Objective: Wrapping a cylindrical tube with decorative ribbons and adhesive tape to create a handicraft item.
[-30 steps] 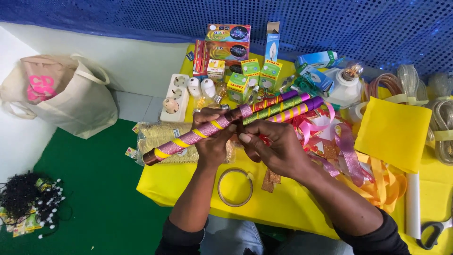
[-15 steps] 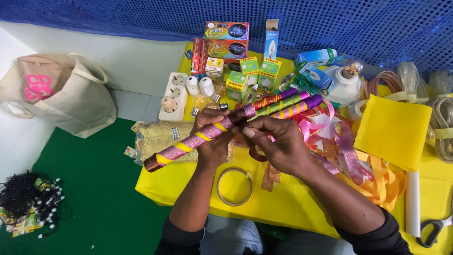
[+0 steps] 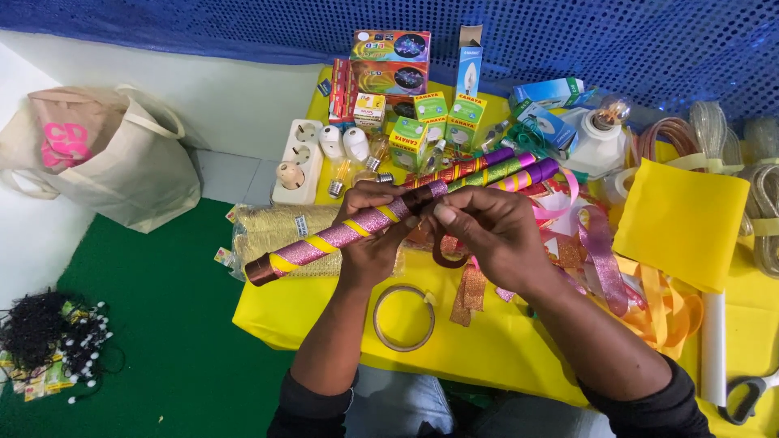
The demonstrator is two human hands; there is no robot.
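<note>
Change: the left hand has slid a little further under the stick, and the right hand's fingers have drawn closer to the brown band on it; the stick's tilt is much the same as a moment ago.
Stick: a long stick wrapped in glittery pink with yellow spiral stripes, slanting from lower left to upper right, held above the yellow table.
Left hand: curled around the stick from below, fingers wrapped shut on it near its middle.
Right hand: the right hand pinches the stick at the dark brown band just right of the left hand, thumb and fingertips closed there; a brown strip loops below its fingers, though how it is held cannot be told.
More sticks: beyond the right hand, other glittery sticks in green, pink and purple lie side by side.
Tape ring: a clear tape ring lies flat on the table just below the left wrist.
Ribbons: a tangle of pink and orange ribbons to the right of the right hand.
Yellow sheet: a yellow sheet further right.
Beyond the hands: small boxes and light bulbs, with a white power strip to their left.
Far left: a cloth tote bag well apart from the hands.
Lower right: scissors at the table's edge.
</note>
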